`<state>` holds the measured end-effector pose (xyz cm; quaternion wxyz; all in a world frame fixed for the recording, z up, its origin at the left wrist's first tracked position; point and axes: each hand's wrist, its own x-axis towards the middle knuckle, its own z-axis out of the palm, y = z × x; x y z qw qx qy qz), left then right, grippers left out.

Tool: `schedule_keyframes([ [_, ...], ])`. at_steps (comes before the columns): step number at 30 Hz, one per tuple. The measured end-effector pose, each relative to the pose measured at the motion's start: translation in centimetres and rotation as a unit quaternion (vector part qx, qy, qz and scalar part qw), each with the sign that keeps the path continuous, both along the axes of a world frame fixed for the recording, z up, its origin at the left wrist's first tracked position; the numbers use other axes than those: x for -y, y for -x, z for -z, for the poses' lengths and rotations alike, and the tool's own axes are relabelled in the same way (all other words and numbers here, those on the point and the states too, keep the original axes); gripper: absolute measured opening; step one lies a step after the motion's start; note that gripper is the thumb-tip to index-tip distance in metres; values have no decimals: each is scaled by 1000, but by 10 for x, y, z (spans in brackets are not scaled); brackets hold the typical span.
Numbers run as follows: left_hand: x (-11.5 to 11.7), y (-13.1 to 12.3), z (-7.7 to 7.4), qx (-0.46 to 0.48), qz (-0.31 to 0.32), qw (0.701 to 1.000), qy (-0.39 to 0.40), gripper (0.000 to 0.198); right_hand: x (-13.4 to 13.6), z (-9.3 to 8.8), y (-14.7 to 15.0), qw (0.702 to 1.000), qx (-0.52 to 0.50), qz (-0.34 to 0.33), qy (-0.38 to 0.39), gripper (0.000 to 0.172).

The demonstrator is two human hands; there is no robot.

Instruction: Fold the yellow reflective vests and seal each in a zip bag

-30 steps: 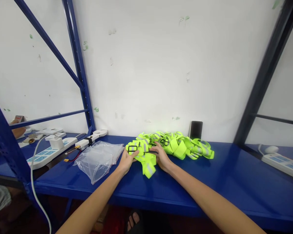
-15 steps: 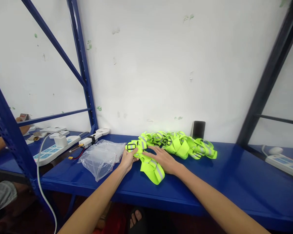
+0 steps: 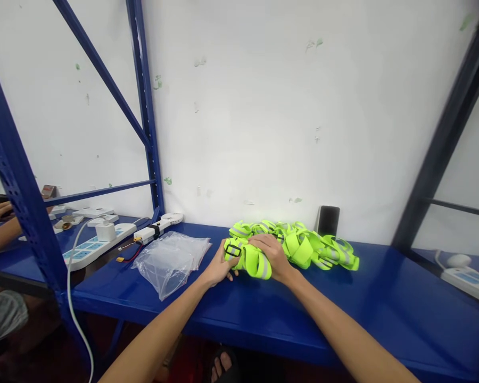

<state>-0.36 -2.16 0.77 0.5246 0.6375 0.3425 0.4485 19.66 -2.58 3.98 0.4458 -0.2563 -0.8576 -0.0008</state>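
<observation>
Left hand (image 3: 220, 269) and right hand (image 3: 273, 257) hold one reflective neon-yellow strap (image 3: 256, 261) bundled under curled fingers (image 3: 263, 242), buckle (image 3: 233, 250) showing; remaining straps (image 3: 317, 250) lie heaped at 2 o'clock, plastic bags (image 3: 170, 265) untouched at 9 o'clock.

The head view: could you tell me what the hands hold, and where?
The left hand holds a reflective strap beside its black buckle; the right hand presses its folded loop.
</observation>
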Motion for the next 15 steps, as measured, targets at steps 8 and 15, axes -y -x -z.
schedule_keyframes([
  [8,3,2,4,-46,83,994,-54,48,-15,2,3,984,-115,75,112,21],
  [15,18,15,-17,-56,184,981,-22,55,-19,15,8,936,-182,34,300,26],
])
